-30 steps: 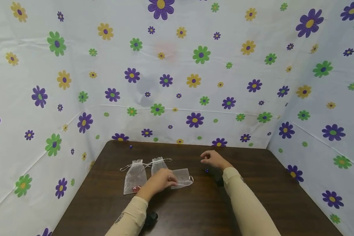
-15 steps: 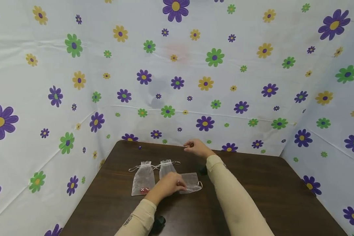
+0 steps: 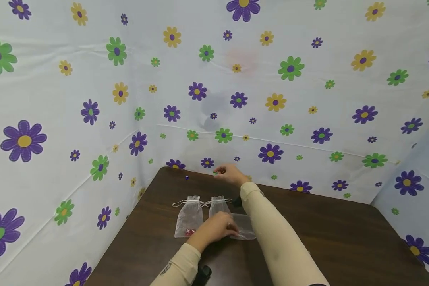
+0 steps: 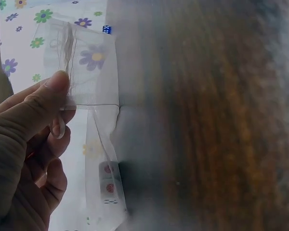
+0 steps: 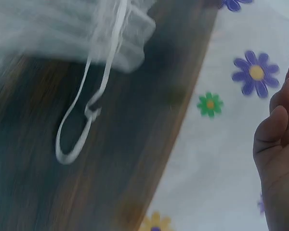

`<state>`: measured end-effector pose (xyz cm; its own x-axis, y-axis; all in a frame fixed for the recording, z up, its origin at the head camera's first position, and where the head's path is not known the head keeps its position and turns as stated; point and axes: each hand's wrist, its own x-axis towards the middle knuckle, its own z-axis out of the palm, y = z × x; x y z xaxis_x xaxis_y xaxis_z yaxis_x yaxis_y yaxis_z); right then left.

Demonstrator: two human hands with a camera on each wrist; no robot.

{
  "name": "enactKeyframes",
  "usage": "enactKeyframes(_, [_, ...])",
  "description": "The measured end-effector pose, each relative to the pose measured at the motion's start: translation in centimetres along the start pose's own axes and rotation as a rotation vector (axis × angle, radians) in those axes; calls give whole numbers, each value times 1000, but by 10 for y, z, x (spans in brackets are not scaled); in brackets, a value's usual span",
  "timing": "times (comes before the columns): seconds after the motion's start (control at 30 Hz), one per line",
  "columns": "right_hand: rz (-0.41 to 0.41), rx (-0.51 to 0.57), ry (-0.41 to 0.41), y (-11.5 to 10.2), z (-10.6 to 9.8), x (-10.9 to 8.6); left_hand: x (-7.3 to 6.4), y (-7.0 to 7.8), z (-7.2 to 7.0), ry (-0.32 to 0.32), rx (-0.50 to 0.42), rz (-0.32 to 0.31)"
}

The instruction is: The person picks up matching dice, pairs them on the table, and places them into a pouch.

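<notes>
My left hand (image 3: 218,227) pinches the upper end of a sheer white drawstring bag (image 4: 89,62) between thumb and fingers. Pale dice (image 4: 109,183) with red pips show through sheer fabric below it in the left wrist view. My right hand (image 3: 230,173) is stretched over the table's far edge, its fingers loosely bent, with nothing visible in them. To its left, a small blue die (image 3: 187,177) lies on the table. Another sheer drawstring bag (image 3: 189,216), with red dice (image 3: 190,232) inside, lies flat left of my left hand. A third bag (image 3: 244,226) is partly covered by my right sleeve.
The dark wooden table (image 3: 329,230) reaches back to a white cloth wall (image 3: 307,95) printed with flowers. Loose white cords (image 3: 205,203) run between the bag tops. My right forearm crosses the table's middle and hides what lies beneath.
My right hand has moved left and farther away, toward the back edge. The head view has turned left. My left hand stays at the bags. A second blue die on the right is out of sight.
</notes>
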<state>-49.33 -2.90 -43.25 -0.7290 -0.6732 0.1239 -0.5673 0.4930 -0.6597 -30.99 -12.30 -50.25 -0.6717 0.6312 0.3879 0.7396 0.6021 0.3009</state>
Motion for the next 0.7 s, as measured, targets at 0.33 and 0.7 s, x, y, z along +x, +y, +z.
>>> enactKeyframes(0.33, [-44, 10, -47, -15, 20, 12, -1, 23, 11, -17, -6, -10])
enactKeyframes(0.7, [18, 36, -115, -18, 41, 19, -8, 61, 14, -134, 6, -209])
